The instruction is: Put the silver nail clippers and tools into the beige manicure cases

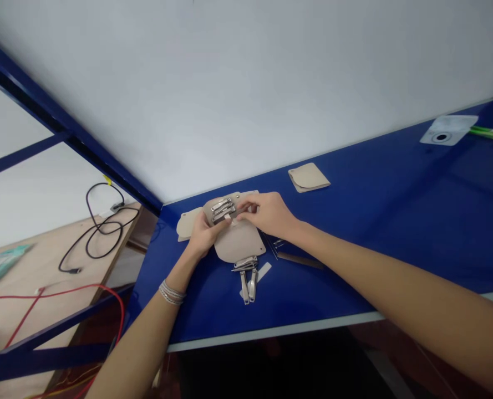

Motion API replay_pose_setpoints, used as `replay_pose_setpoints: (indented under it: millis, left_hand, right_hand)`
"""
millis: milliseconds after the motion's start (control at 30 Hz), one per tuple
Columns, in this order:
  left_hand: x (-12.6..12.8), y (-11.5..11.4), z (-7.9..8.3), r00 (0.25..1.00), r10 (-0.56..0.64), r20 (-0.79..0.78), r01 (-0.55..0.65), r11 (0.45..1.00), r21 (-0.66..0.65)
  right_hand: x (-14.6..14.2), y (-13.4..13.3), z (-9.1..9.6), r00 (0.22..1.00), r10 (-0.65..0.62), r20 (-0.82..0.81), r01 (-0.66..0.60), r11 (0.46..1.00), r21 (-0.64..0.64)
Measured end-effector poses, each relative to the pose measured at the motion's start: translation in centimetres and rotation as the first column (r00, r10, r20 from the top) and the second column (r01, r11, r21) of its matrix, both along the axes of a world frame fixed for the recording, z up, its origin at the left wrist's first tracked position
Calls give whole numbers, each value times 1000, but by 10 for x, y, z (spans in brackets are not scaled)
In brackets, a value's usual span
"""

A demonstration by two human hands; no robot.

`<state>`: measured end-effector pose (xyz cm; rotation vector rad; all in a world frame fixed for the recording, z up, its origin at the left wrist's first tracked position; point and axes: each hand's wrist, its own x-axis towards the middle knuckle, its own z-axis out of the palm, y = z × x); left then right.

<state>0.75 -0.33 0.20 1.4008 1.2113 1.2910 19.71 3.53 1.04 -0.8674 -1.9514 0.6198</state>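
Note:
An unfolded beige manicure case [240, 242] is held above the blue table by my left hand [204, 233], thumb on its inner face. Metal nail clippers [223, 208] sit in the case's upper part. My right hand [267, 212] is at the case's right side, thumb and fingertips pinched together; whatever is between them is too small to name. Just below the case lie more nail clippers [248, 282] and a white strip [264, 271]. Thin metal tools [278, 244] and a brown nail file [300, 260] are partly under my right forearm.
A closed beige case [308, 177] lies towards the wall, and another [188, 223] is left of my left hand. At the far right are a white pouch [449, 131] and green items [488, 132]. A blue frame post [105, 160] and black cable [100, 224] stand left.

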Motion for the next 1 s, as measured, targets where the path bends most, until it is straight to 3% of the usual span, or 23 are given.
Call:
replay_pose_setpoints:
  millis: [167, 1000]
  left_hand:
    - [0, 1, -1, 1000, -5, -12, 5, 1000, 8]
    - [-2, 2, 0, 999, 44, -9, -43, 998, 54]
  right_hand:
    - [-1, 2, -2, 1000, 3, -15, -2, 997, 75]
    - [-2, 3, -4, 998, 36, -46, -34, 998, 51]
